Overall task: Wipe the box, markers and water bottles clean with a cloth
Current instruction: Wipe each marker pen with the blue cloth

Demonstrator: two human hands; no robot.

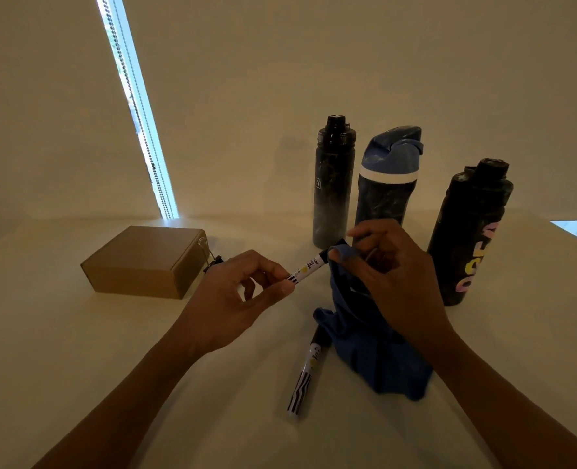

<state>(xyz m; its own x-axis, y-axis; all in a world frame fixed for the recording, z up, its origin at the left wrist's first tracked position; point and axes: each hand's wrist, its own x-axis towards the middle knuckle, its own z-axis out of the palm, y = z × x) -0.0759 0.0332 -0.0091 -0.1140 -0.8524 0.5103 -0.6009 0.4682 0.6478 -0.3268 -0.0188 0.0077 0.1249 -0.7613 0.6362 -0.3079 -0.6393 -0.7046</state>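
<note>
Wiping one marker (309, 265) is judged the step in hand; the left hand (243, 292) pinches it by its striped end between thumb and fingertips, raised off the table (77, 350) and slanting up toward the bottles; the right hand (385, 265) has its fingers curled round a fold of the blue cloth (375, 353), which wraps the marker's black cap end, the remainder hanging down to a heap on the table; recommended practice: hold the left pinch firm so the barrel cannot twist loose; draw the cloth along the full length toward the striped end; rotate the barrel and repeat; shift the pinch afterward so the covered end is cleaned too; the second marker (305, 377) lies flat just beside the heap, judged not yet wiped; the box (145, 262) sits well to the left; the slim black bottle (332, 187), blue bottle (386, 177) and lettered black bottle (469, 238) stand behind, visibly smeared, awaiting attention.
</note>
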